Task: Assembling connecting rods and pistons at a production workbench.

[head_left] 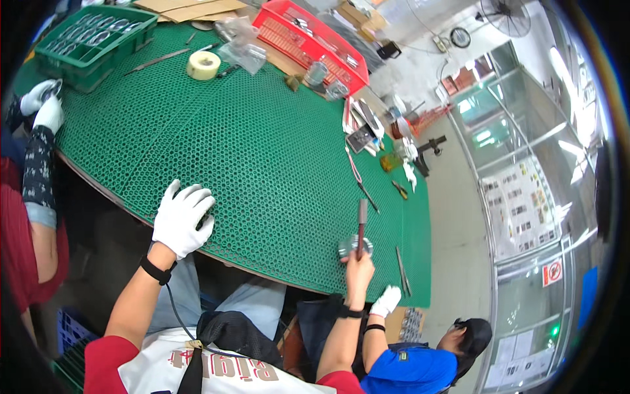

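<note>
My left hand (184, 218), in a white glove, lies palm down on the green honeycomb mat (262, 151) near the table's front edge. Its fingers are spread and nothing is in them. Bare and closed, my right hand (359, 270) grips a slim stick-like tool (361, 226) with a dark red shaft and a grey upper end, pointing away from me. Just beyond those fingers is a shiny round metal part (345, 247); whether they touch it cannot be made out.
A green crate (92, 73) of round metal parts stands far left, beside a co-worker's gloved hands (47, 108). Tape (203, 65) and a red basket (266, 26) lie at the back. Tweezers (402, 270) rest at right, near another person's gloved hand (386, 301).
</note>
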`<control>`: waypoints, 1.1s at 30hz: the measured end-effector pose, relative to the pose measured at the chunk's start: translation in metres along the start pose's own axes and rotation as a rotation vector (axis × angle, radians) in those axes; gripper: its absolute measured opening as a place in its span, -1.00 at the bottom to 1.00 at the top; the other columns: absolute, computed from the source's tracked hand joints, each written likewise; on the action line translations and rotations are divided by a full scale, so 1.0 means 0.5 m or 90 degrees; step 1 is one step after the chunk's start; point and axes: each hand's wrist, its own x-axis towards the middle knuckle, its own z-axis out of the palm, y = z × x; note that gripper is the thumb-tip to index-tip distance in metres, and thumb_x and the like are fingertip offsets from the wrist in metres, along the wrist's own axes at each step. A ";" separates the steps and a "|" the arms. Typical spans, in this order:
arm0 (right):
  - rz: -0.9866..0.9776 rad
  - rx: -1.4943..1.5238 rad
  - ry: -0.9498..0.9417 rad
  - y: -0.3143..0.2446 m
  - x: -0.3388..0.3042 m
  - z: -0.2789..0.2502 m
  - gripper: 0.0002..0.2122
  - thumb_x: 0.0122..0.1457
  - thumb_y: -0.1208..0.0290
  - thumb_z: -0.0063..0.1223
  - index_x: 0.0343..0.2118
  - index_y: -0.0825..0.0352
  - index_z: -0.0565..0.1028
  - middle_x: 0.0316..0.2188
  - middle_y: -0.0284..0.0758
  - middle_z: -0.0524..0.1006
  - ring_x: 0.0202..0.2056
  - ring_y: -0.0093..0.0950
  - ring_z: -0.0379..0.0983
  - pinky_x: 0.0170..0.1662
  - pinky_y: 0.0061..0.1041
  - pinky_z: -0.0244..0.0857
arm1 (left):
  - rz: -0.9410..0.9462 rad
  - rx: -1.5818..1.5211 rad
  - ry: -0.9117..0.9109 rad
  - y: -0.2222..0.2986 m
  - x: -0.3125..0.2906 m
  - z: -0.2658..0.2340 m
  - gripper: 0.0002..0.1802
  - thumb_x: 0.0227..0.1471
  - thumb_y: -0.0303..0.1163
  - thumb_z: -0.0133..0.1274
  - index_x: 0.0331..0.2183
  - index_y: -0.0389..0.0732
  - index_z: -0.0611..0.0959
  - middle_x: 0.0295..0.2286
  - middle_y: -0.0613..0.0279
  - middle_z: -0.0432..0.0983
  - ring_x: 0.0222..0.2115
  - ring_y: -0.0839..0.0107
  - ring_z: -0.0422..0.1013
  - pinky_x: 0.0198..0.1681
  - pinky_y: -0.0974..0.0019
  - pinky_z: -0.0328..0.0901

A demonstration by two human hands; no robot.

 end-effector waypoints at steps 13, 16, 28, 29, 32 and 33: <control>-0.455 0.232 -0.274 -0.312 -0.219 0.112 -0.59 0.11 0.54 0.23 0.07 0.20 0.56 0.14 -0.21 0.35 -0.36 -0.35 0.52 -0.27 -0.39 0.45 | -0.307 -0.550 -0.091 0.035 -0.024 0.046 -0.53 0.07 -0.39 0.20 0.04 -0.25 0.61 -0.21 0.01 0.67 -0.29 0.33 0.61 -0.18 0.31 0.46; -0.352 0.522 -0.441 -0.309 -0.223 0.149 -0.61 0.22 0.53 0.18 0.12 0.22 0.53 0.20 -0.19 0.27 -0.36 -0.55 0.46 -0.26 -0.49 0.41 | -0.365 -0.714 -0.036 0.029 -0.015 0.054 -0.65 0.12 -0.48 0.14 -0.03 -0.29 0.63 -0.33 0.18 0.68 -0.39 0.51 0.57 -0.31 0.42 0.43; -0.431 0.314 -0.257 -0.224 -0.218 0.031 -0.45 -0.07 0.71 0.25 0.07 0.23 0.56 -0.23 -0.21 0.69 -0.29 -0.32 0.67 -0.26 -0.42 0.52 | -0.457 -0.832 -0.124 0.002 0.030 0.002 -0.59 0.15 -0.44 0.19 0.02 -0.36 0.57 -0.39 0.29 0.63 -0.40 0.62 0.50 -0.31 0.52 0.39; -0.372 0.347 -0.228 -0.199 -0.222 0.025 -0.49 -0.07 0.66 0.30 0.03 0.25 0.58 -0.31 -0.23 0.69 -0.36 -0.35 0.66 -0.30 -0.45 0.49 | -0.457 -0.795 -0.123 0.003 0.031 0.006 -0.61 0.16 -0.44 0.18 0.01 -0.35 0.58 -0.39 0.30 0.62 -0.39 0.64 0.49 -0.30 0.52 0.38; -0.243 0.325 -0.105 -0.142 -0.239 0.031 -0.70 -0.06 0.43 0.47 -0.25 0.35 0.65 -0.50 -0.27 0.61 -0.55 -0.45 0.54 -0.42 -0.51 0.40 | -0.418 -0.696 -0.124 0.000 0.019 0.025 -0.65 0.20 -0.44 0.15 0.00 -0.35 0.59 -0.38 0.33 0.61 -0.39 0.66 0.47 -0.30 0.53 0.36; -0.246 0.292 -0.106 -0.141 -0.239 0.018 -0.73 -0.05 0.40 0.46 -0.28 0.35 0.65 -0.53 -0.27 0.59 -0.57 -0.43 0.52 -0.46 -0.49 0.37 | -0.382 -0.647 -0.110 -0.007 0.015 0.032 -0.67 0.21 -0.43 0.13 -0.01 -0.34 0.60 -0.36 0.34 0.61 -0.40 0.67 0.46 -0.30 0.54 0.36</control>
